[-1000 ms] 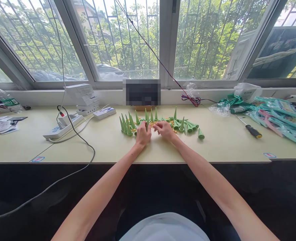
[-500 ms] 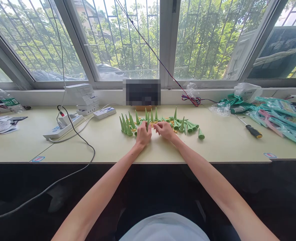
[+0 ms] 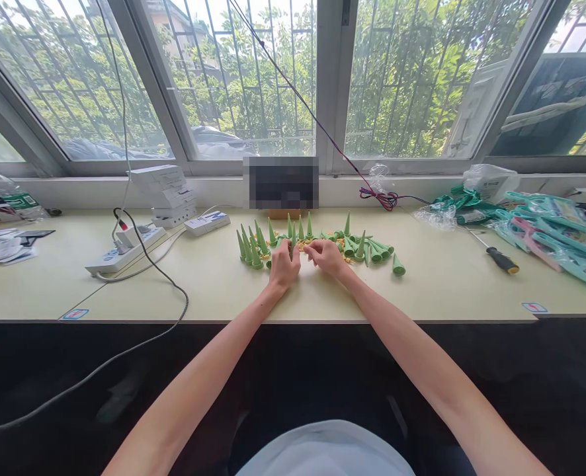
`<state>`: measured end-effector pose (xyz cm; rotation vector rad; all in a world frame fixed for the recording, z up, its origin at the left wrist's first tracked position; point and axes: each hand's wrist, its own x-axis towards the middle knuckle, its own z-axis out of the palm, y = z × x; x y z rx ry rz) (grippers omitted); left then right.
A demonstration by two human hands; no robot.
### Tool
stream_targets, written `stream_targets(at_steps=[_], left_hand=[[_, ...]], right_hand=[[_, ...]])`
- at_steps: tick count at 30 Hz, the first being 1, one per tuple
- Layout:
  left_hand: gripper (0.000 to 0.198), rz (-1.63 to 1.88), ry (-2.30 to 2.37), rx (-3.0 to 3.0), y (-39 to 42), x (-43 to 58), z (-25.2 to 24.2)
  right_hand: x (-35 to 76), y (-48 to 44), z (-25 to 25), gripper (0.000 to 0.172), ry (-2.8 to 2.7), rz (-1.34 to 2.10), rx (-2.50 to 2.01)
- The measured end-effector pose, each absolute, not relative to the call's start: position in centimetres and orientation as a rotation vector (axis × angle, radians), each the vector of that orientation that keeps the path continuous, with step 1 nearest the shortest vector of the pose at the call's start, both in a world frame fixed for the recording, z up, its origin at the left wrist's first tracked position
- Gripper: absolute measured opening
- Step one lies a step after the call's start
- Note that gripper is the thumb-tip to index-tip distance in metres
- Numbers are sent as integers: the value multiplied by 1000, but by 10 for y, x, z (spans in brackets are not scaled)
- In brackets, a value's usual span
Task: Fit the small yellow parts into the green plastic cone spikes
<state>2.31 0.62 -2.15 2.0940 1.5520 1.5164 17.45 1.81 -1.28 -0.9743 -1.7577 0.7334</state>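
Two hands work close together near the back edge of the counter [image 3: 213, 287], at its middle, and over the last second they have barely stirred. My left hand [image 3: 283, 266] is curled around a green cone [image 3: 292, 247] that stands point-up against the thumb. My right hand [image 3: 329, 256] sits just beside it with its fingertips pinched together toward that cone, almost touching the left. Whatever they grip is too small for me to make out. A scatter of yellow bits [image 3: 307, 244] lies just behind the knuckles.

Since the wrists and forearms hold the same lines as before, I judge the work to be fine finger work on this one cone rather than any reach or carry.

To the left of the hands a cluster of upright cones [image 3: 251, 248] stands together. To the right a heap of cones on their sides [image 3: 375, 249] is untouched, with one lone cone [image 3: 397, 265] a little apart from it. Neither group has shifted. A screwdriver [image 3: 502, 259] lies well off toward the right end, and a power strip [image 3: 124, 250] sits toward the left.
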Motion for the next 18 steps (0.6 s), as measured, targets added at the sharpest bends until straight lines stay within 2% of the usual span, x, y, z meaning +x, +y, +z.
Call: stream_targets(at_steps=[18], left_hand=[[12, 1507, 1538, 2134, 5, 24, -21]], right_hand=[[175, 17, -11, 57, -1799, 701, -1046]])
